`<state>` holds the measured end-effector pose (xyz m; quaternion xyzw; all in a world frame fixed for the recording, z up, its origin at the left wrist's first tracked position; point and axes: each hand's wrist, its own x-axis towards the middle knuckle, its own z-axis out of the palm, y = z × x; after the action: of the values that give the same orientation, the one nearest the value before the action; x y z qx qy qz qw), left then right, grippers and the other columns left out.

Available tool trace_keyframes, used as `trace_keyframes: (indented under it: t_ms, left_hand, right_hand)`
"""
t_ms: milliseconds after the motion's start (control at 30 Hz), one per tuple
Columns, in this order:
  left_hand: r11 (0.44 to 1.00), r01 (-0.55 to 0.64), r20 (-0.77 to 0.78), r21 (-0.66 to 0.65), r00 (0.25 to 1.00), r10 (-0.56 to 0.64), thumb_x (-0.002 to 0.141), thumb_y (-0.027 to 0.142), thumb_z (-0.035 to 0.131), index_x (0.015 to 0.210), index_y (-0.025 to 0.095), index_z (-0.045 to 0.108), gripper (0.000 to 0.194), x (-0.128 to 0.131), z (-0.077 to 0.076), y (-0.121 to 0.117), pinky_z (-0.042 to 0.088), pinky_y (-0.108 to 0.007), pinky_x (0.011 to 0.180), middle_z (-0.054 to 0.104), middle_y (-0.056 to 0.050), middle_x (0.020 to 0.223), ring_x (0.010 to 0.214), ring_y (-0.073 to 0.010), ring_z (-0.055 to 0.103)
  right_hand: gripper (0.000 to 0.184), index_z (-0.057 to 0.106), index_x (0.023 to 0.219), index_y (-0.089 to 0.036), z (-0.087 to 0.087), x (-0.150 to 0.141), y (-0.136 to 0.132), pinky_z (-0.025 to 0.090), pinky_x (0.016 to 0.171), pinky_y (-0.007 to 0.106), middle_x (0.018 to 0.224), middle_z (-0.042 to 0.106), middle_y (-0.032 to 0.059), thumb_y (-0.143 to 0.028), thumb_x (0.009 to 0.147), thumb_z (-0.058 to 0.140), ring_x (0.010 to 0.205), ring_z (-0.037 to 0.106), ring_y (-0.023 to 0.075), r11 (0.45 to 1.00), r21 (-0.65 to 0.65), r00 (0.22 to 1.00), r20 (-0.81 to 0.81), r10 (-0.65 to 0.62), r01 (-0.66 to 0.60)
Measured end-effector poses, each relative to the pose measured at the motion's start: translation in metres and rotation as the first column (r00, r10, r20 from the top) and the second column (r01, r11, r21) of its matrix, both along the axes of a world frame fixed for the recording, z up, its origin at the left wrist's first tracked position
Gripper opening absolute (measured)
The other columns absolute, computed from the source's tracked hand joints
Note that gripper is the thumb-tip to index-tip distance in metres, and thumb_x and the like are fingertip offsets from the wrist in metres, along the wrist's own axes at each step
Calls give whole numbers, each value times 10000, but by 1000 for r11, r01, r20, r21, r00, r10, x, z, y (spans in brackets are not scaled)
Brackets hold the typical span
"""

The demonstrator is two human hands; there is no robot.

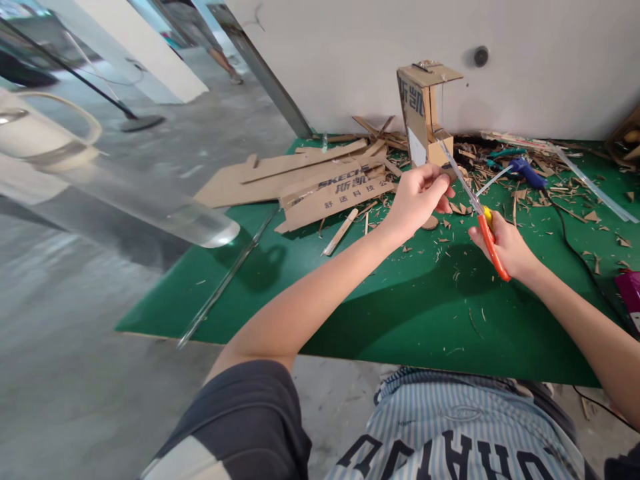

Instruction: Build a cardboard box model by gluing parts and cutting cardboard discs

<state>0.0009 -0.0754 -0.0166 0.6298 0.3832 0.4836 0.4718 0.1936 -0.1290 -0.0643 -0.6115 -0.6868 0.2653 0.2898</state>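
Observation:
My right hand [503, 247] is wrapped round the handles of a pair of scissors [493, 250], orange with a yellow part. Their blades point up and away to the left, beside the fingertips of my left hand [420, 197]. That hand is closed in a pinch, and a small brown piece of cardboard [451, 172] shows at its fingertips, mostly hidden by them. Just behind stands an upright cardboard structure [415, 110] with a flat top flap and dark printed characters. A small round cardboard disc [430, 223] lies on the table below my left hand.
Flat cardboard sheets [335, 193] and strips lie left of my hands on the green table [400, 320]. A blue glue gun [527, 173] with a cord rests among scraps at right. A clear rod [225, 280] crosses the left edge, near a blurred transparent jug [150, 193].

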Motion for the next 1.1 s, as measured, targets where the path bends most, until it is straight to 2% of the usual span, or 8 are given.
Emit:
trace_keyframes:
  t_ms: [100,233,333,600,767,900,1000,1100]
  left_hand:
    - [999,-10,-40,35,999,12,971,216,516,745,200,527,226,-1,-2,1,480,-206,507,648,11,697,483,-63,586]
    - [976,-89,-192,199,973,128,958,212,541,736,211,519,223,-5,-1,1,454,-233,526,615,18,648,514,-94,600]
    - [969,-86,-247,231,958,144,951,190,547,746,205,537,206,-8,1,1,430,-237,515,608,16,640,515,-104,613]
    - [973,-68,-160,218,982,105,948,128,519,720,189,529,237,-6,-7,8,452,-216,472,573,30,595,458,-90,586]
    - [972,-31,-101,234,993,56,928,100,489,681,199,459,268,-6,-14,14,458,-203,460,559,45,584,442,-83,581]
    - [966,41,-46,256,998,-30,992,294,503,747,207,473,261,-5,-18,13,471,-215,450,595,34,657,448,-87,599]
    - [952,76,-40,298,997,-67,1002,521,511,787,207,495,381,-5,-19,12,472,-217,448,609,25,693,463,-86,611]
    - [957,78,-4,281,997,-80,956,677,513,822,204,532,492,-4,-20,12,469,-215,429,612,21,708,456,-83,608]
  right_hand:
    - [516,368,825,-272,-1,0,0,341,558,347,647,544,-6,-756,810,548,557,480,170,1000,3,1000,26,-5,5]
    - [487,375,834,-272,-2,2,1,336,572,350,693,578,22,-728,816,543,587,474,186,998,20,989,133,-67,65]
    - [479,367,837,-273,-3,4,2,335,579,352,717,594,36,-718,814,542,605,472,194,996,17,980,178,-85,83]
    - [478,359,835,-272,-4,3,2,337,596,349,734,588,23,-719,808,524,623,475,189,997,16,979,185,-82,81]
    - [479,376,840,-268,-3,3,1,323,586,340,699,565,10,-718,805,538,609,472,180,998,18,986,153,-63,61]
    - [480,366,827,-270,-2,4,1,323,585,340,667,541,-6,-716,815,546,594,490,176,999,16,995,93,-46,45]
    - [484,354,820,-272,-2,5,1,324,584,343,642,523,-19,-712,812,555,569,477,169,999,5,996,79,-41,41]
    - [483,348,822,-273,-3,5,1,329,586,345,654,531,-17,-706,809,561,576,480,169,1000,7,997,74,-31,31]
